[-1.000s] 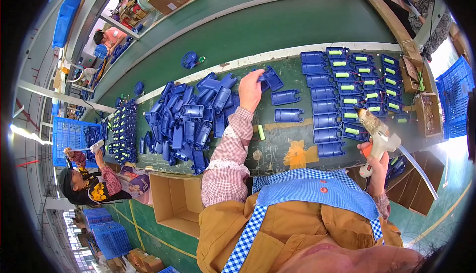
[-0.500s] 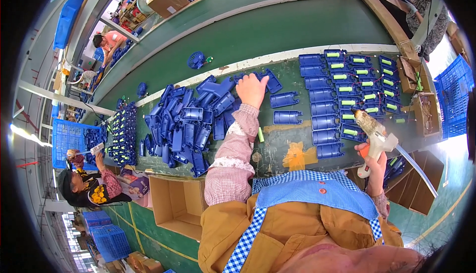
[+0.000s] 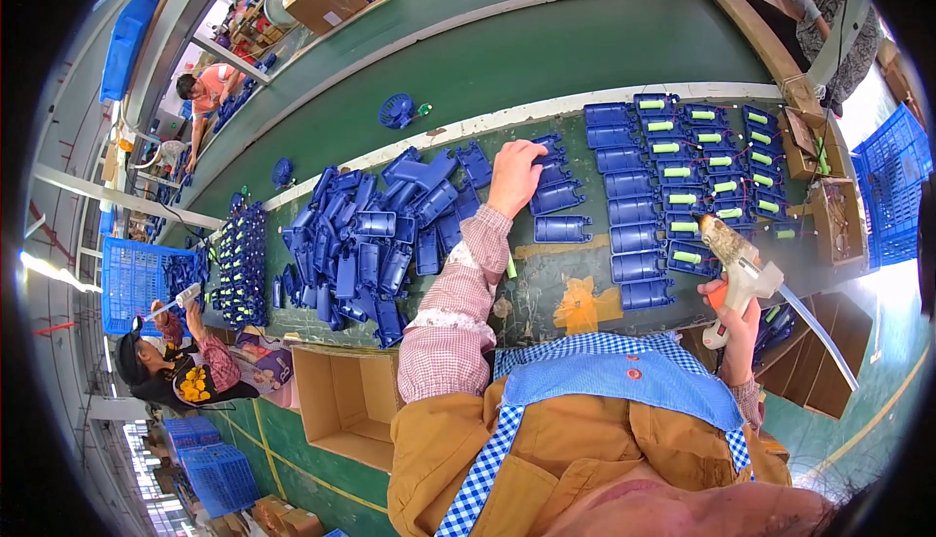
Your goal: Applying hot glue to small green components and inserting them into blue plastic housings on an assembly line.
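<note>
My left hand (image 3: 516, 178) reaches over the bench, its fingers closed on the edge of a blue plastic shell (image 3: 549, 148). That shell tops a short column of similar blue half-shells (image 3: 562, 230). A heap of loose blue shells (image 3: 361, 235) lies just left of this hand. My right hand (image 3: 738, 327) is wrapped round the grip of a hot glue gun (image 3: 749, 278), with a clear glue stick trailing out of its back. The dark nozzle points toward rows of blue shells, several fitted with light-green cylindrical cells (image 3: 681, 172) and thin wires.
A green conveyor belt (image 3: 585, 44) runs behind the bench, carrying a round blue part (image 3: 397, 111). Orange tape (image 3: 588, 305) marks the bench near me. An open carton (image 3: 346, 405) stands below at left, and small cardboard boxes (image 3: 837, 220) sit at right. Co-workers sit farther off.
My left hand has moved right with a blue shell to the short column, where more shells now line up. The round part on the belt has shifted slightly right. My right hand stays put.
</note>
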